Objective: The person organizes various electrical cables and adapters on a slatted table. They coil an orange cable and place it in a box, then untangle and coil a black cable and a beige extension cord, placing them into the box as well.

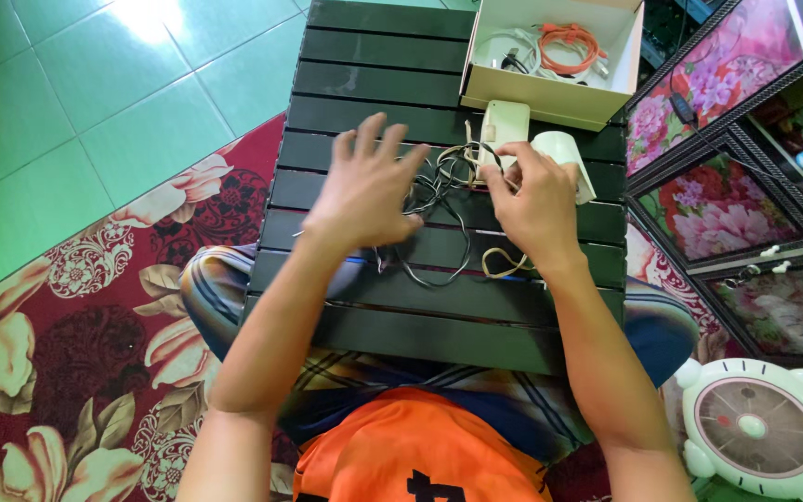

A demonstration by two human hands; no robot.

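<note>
A tangle of thin black and cream cables (pixel 439 200) lies on a low black slatted table (pixel 374 84). My left hand (pixel 369 186) hovers over the tangle's left side with fingers spread apart, holding nothing that I can see. My right hand (pixel 533 200) rests on the tangle's right side, fingers pinching a cable next to a cream rectangular charger (pixel 504 125). A second cream adapter (pixel 564 153) lies just right of that hand. A loop of tan cable (pixel 504 268) sticks out below my right wrist.
An open cardboard box (pixel 550 93) at the table's far right edge holds an orange cable (pixel 569 42) and white cables. A cabinet with floral panels (pixel 745 186) stands to the right. A white fan (pixel 759 428) lies on the floor. A red floral rug (pixel 67 353) covers the left.
</note>
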